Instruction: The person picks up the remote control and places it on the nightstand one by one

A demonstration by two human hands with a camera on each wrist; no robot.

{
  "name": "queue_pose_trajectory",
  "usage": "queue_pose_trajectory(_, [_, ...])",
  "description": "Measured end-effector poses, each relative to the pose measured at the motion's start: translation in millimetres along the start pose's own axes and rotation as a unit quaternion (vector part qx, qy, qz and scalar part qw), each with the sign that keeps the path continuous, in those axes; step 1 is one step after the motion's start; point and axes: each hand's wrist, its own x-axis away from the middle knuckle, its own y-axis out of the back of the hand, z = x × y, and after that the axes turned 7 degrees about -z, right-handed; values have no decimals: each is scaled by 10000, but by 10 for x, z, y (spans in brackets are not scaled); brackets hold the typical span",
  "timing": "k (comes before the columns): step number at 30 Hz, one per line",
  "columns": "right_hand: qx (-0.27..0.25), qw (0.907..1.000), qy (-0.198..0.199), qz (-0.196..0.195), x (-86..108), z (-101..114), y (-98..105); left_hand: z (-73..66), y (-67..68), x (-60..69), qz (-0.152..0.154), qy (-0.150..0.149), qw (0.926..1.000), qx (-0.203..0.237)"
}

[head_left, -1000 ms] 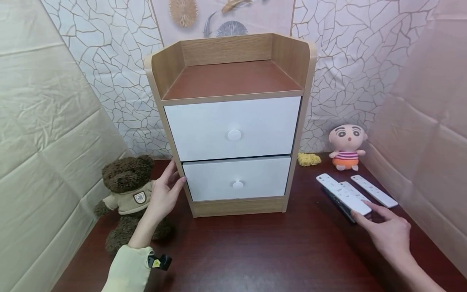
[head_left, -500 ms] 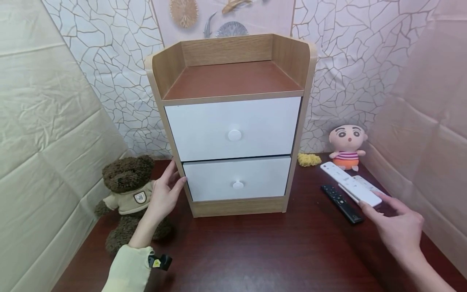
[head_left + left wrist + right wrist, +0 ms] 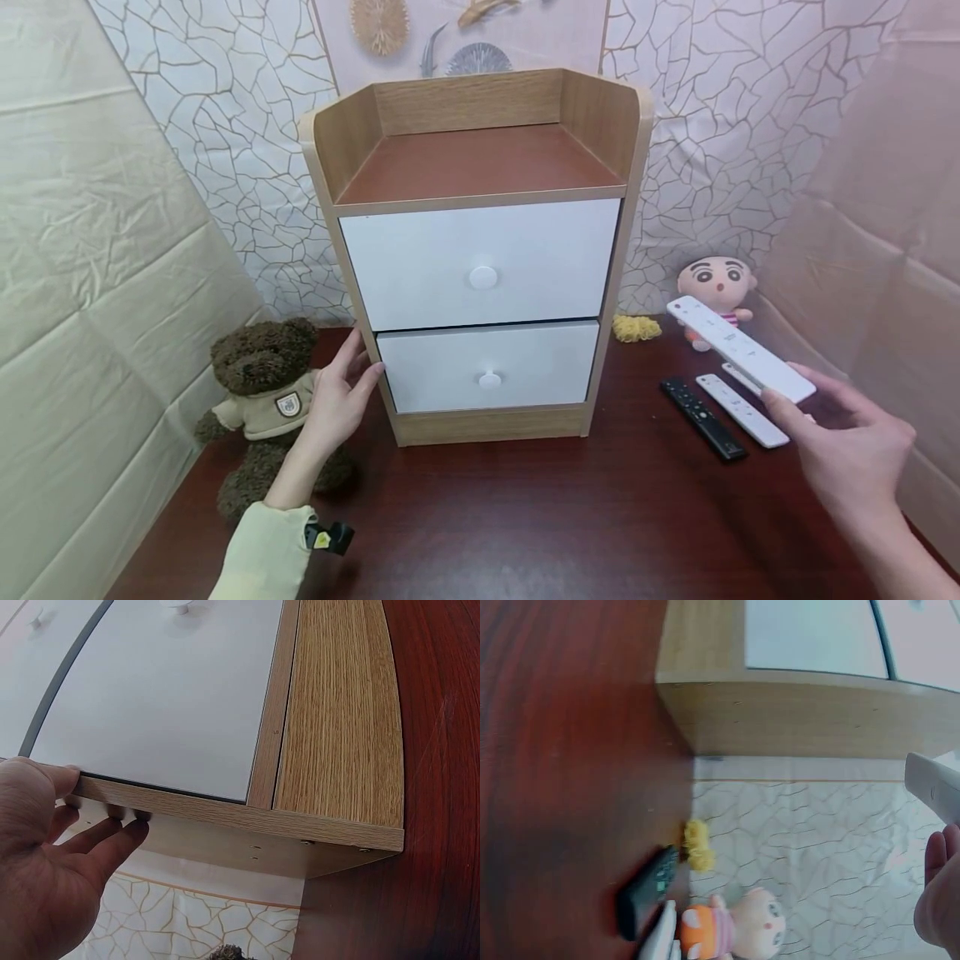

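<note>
- Tabletop (image 3: 525, 517): dark reddish brown, bearing the cabinet (image 3: 450, 267), which stands upright with two white drawer fronts.
- Brown teddy bear (image 3: 258, 367): left of the cabinet.
- Left hand (image 3: 341, 400): grip narrow on the cabinet's left edge, thumb at the front, fingers against the side panel.
- Right hand (image 3: 855, 437): well right of the cabinet; grip narrowed to the width of the raised white remote (image 3: 738, 346), held near one end, clear of the tabletop.
- Black remote (image 3: 702, 419) and lower white remote (image 3: 742, 411): flat, side by side, right of the cabinet.
</note>
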Motion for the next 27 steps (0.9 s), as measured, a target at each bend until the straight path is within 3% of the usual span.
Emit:
queue_pose_trajectory(6, [-263, 9994, 210, -95, -60, 178, 6, -6, 2, 6, 27, 40, 10000, 58])
queue_pose_trajectory(13, [-1405, 9899, 152, -109, -125, 312, -2, -11, 0, 5, 29, 57, 9999, 92])
queue_pose_trajectory(19, [-1155, 9927, 342, -106, -159, 444, -32, -9, -3, 7, -13, 1, 10000, 44])
queue_pose_trajectory(23, [-1672, 9853, 346, -64, -191, 523, -61, -12, -6, 6, -20, -22, 10000, 63])
queue_pose_trajectory(27, [-1806, 9833, 228, 17, -228, 608, -83, -17, -6, 6, -2, 8, 10000, 87])
